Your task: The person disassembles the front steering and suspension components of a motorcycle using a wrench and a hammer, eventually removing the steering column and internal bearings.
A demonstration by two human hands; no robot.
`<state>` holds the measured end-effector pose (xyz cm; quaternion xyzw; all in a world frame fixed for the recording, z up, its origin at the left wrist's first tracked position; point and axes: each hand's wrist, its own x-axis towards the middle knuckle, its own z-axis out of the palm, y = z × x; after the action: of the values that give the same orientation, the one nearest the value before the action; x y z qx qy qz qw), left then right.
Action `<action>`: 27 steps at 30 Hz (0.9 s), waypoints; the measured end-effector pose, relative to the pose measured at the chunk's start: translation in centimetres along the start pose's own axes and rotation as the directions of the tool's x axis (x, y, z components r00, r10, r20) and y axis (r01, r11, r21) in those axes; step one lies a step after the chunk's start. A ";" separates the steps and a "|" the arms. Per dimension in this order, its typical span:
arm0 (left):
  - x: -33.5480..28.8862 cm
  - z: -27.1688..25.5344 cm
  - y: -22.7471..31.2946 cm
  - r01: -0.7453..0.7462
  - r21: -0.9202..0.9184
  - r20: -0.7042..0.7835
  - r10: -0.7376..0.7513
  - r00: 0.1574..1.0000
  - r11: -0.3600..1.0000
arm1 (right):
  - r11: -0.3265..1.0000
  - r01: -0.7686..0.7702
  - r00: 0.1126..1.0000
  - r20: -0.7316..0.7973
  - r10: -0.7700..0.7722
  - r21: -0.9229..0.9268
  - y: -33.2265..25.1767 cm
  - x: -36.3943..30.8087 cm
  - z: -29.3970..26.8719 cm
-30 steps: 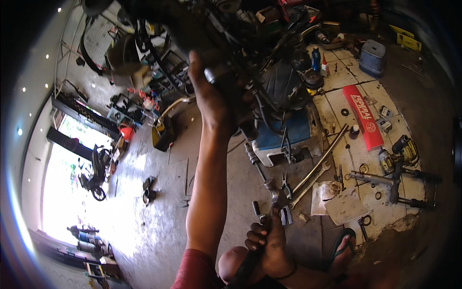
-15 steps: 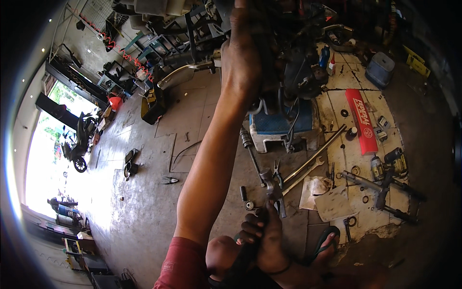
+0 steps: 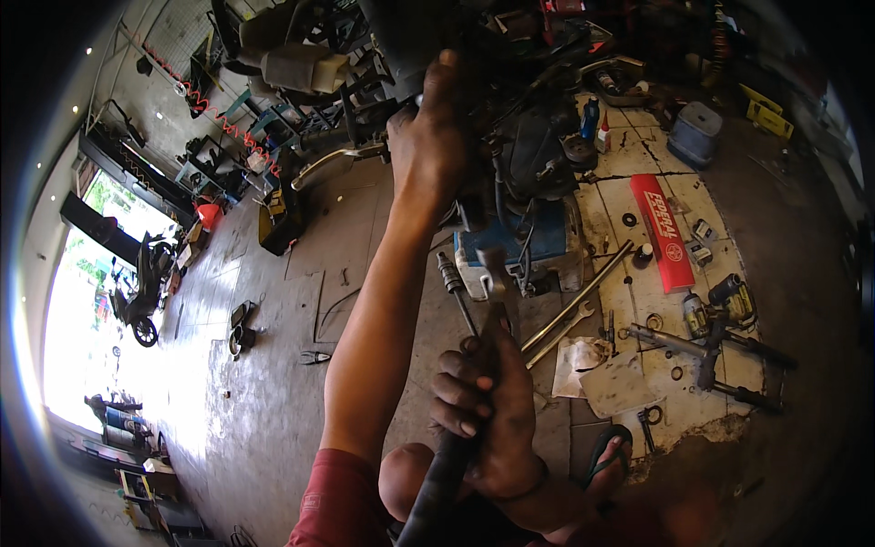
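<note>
My left arm reaches up to the motorcycle [image 3: 538, 146]. At its dark front part my left hand [image 3: 428, 150] is closed, thumb up along the surface, fingers mostly hidden behind. My right hand [image 3: 488, 401] is wrapped round the dark handle of a hammer [image 3: 494, 273]. The hammer's metal head points up, in front of a stool with a blue top [image 3: 476, 244] under the motorcycle. A long socket bar [image 3: 456, 283] lies on the floor just left of the hammer head.
Right of my hands lie a metal rod [image 3: 597, 287], an open-end wrench [image 3: 574, 319], a red box [image 3: 661, 232], a dark metal fork-like part [image 3: 711, 351] and cordless power tools [image 3: 711, 310]. Pliers [image 3: 315, 357] lie on the left floor. Another motorcycle [image 3: 141, 283] stands by the doorway.
My right hand has raised the hammer up and slightly left, nearer the motorcycle. My left hand stays on the dark part; the view has shifted a little.
</note>
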<state>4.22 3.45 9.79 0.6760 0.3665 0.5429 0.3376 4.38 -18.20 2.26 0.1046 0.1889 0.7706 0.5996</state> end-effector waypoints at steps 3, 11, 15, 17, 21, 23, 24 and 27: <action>-0.1 0.3 0.7 0.069 -0.051 -0.007 -0.069 0.998 0.996 | 1.000 -0.030 0.999 0.046 0.030 0.005 0.2 -0.6 1.1; -0.8 1.0 2.2 0.216 -0.150 -0.046 -0.225 0.973 0.965 | 0.908 0.251 0.945 -0.287 -0.156 0.334 1.0 -1.2 -1.5; -0.9 0.6 2.6 0.258 -0.180 -0.041 -0.270 0.962 0.949 | 0.998 -0.020 0.977 0.213 0.006 0.062 1.3 0.1 1.3; -1.1 1.0 2.4 0.251 -0.180 -0.068 -0.266 0.962 0.951 | 0.999 -0.012 0.986 0.169 0.004 0.047 1.3 0.1 1.4; -0.6 0.7 1.8 0.159 -0.103 -0.045 -0.164 0.985 0.982 | 0.982 0.066 0.992 0.098 -0.084 0.176 1.4 0.8 -1.2; -0.4 0.7 1.9 0.249 -0.173 -0.027 -0.257 0.966 0.953 | 0.980 0.076 0.994 0.068 -0.090 0.183 1.3 1.1 -1.4; -0.2 0.6 1.9 0.247 -0.193 -0.008 -0.253 0.967 0.950 | 0.979 0.081 0.994 0.052 -0.092 0.186 1.3 1.2 -1.4; -0.9 0.5 2.4 0.262 -0.205 -0.021 -0.271 0.962 0.943 | 0.997 -0.068 0.983 0.170 0.063 0.021 -0.3 1.7 -0.4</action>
<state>4.90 1.47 11.28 0.5694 0.4063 0.5427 0.4650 4.04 -16.53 1.66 0.1836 0.1440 0.7757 0.5863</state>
